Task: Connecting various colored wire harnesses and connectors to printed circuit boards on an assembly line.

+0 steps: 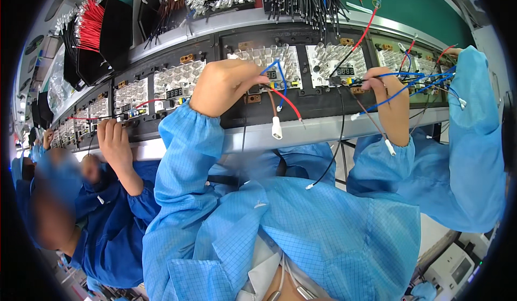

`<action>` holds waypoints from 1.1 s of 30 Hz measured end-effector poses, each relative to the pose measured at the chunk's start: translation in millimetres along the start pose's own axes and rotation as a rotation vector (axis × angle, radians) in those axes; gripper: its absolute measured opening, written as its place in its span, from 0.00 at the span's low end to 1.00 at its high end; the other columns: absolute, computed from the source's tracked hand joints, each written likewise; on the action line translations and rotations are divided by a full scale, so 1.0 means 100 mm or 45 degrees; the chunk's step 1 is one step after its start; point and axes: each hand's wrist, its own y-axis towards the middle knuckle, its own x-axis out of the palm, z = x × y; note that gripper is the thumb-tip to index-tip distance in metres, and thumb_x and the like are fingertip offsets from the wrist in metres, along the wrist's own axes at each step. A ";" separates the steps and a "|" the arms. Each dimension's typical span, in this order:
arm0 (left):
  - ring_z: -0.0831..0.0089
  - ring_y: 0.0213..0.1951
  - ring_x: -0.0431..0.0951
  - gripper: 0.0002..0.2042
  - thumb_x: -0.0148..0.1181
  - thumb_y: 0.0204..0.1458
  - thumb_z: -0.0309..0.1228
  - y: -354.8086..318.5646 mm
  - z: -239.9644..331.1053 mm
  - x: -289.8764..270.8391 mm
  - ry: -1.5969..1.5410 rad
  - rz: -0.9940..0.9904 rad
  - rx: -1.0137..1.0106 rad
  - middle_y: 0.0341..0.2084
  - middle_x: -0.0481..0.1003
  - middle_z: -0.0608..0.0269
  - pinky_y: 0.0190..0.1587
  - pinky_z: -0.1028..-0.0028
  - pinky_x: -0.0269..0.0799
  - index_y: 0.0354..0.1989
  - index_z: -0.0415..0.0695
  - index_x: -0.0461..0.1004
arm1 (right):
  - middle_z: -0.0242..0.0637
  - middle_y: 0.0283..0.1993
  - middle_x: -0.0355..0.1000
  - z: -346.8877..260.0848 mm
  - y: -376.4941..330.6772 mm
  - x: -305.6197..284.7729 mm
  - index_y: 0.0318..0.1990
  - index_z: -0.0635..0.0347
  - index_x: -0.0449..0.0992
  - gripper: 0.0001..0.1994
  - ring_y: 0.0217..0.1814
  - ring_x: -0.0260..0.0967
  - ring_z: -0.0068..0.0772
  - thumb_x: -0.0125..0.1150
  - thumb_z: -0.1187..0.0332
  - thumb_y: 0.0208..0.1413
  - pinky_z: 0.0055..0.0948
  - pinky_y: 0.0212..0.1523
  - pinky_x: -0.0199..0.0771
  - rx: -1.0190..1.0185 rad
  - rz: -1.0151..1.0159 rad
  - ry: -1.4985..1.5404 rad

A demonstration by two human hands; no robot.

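My left hand (pixel 229 84) is closed in a pinch low on a white circuit board (pixel 291 67) with clear plastic posts. Blue (pixel 284 83), red (pixel 291 103) and brown wires (pixel 272 103) come out at its fingertips; a white connector (pixel 277 128) ends the brown one. My right hand (pixel 392 107) is bent over the lower edge of the board to the right (pixel 323 58), fingers closed on blue wires (pixel 401 75); its exact grip is partly hidden. A brown wire with a white connector (pixel 390 148) hangs beside it. A black wire (pixel 343 134) dangles between my hands.
Dark fixtures holding more boards (pixel 177 80) run along a metal rail (pixel 237 142). Bins of red wires (pixel 90 23) and of black and blue wires (pixel 307 5) stand behind. A co-worker's hand (pixel 114 146) works at left; another person's light blue sleeve (pixel 474 91) reaches in at right.
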 end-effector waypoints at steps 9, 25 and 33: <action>0.65 0.32 0.82 0.06 0.62 0.44 0.18 -0.12 -0.11 0.02 0.008 -0.042 -0.095 0.29 0.80 0.60 0.32 0.72 0.76 0.31 0.40 0.79 | 0.38 0.28 0.73 0.16 0.09 0.07 0.37 0.66 0.73 0.07 0.33 0.73 0.29 0.47 0.75 0.61 0.25 0.37 0.69 -0.008 -0.130 -0.049; 0.63 0.33 0.80 0.09 0.67 0.41 0.19 -0.11 -0.06 0.10 -0.005 -0.010 -0.115 0.29 0.78 0.59 0.35 0.70 0.76 0.31 0.41 0.77 | 0.39 0.28 0.72 0.28 0.10 0.04 0.35 0.63 0.73 0.04 0.32 0.74 0.36 0.51 0.76 0.58 0.30 0.35 0.70 0.014 -0.139 -0.075; 0.63 0.34 0.80 0.09 0.67 0.41 0.19 -0.14 -0.15 0.10 -0.061 -0.040 -0.147 0.30 0.78 0.60 0.35 0.71 0.76 0.32 0.42 0.77 | 0.39 0.27 0.73 0.17 0.20 0.08 0.34 0.65 0.72 0.06 0.33 0.73 0.36 0.48 0.75 0.58 0.29 0.35 0.68 -0.040 -0.222 -0.167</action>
